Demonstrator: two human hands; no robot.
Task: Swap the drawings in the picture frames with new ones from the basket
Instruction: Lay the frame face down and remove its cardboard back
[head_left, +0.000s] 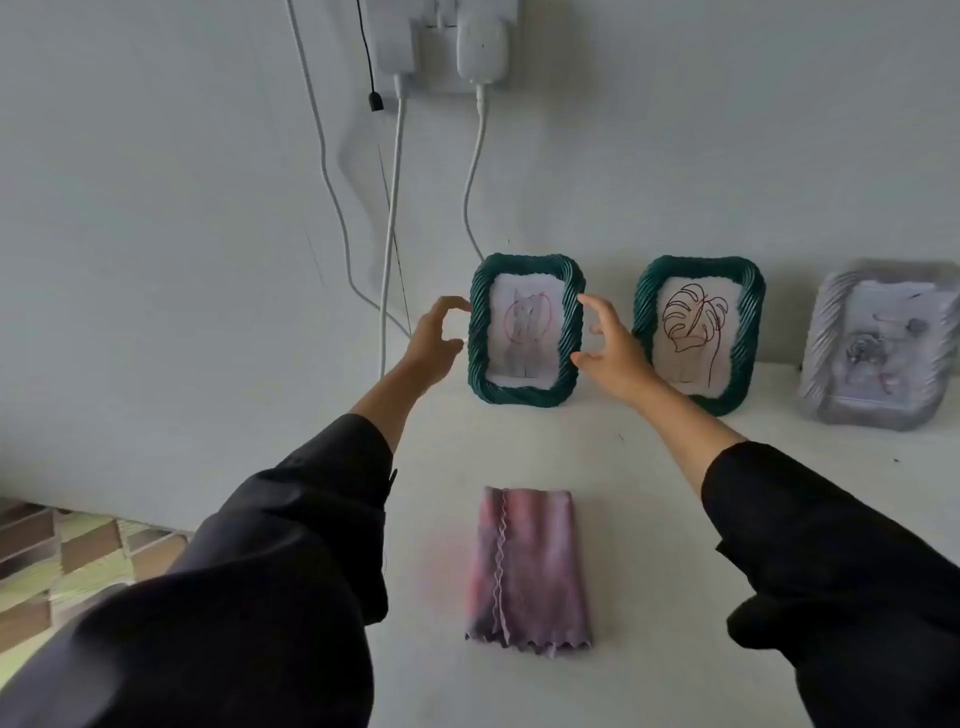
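Left hand (434, 340) and right hand (613, 353), both in black sleeves, spread open with fingers curled, grasping nothing. Between them stands the dark green twisted-rope picture frame (525, 330), upright on the white tabletop (649, 545) against the wall; left fingertips just beside its left edge, right thumb at its right edge, contact uncertain. It holds a faint red-and-grey line drawing (524, 327). Right of the right hand: a matching green frame with a leaf drawing (698, 332). Nearer the person than the hands: a folded pink-purple cloth (527, 569).
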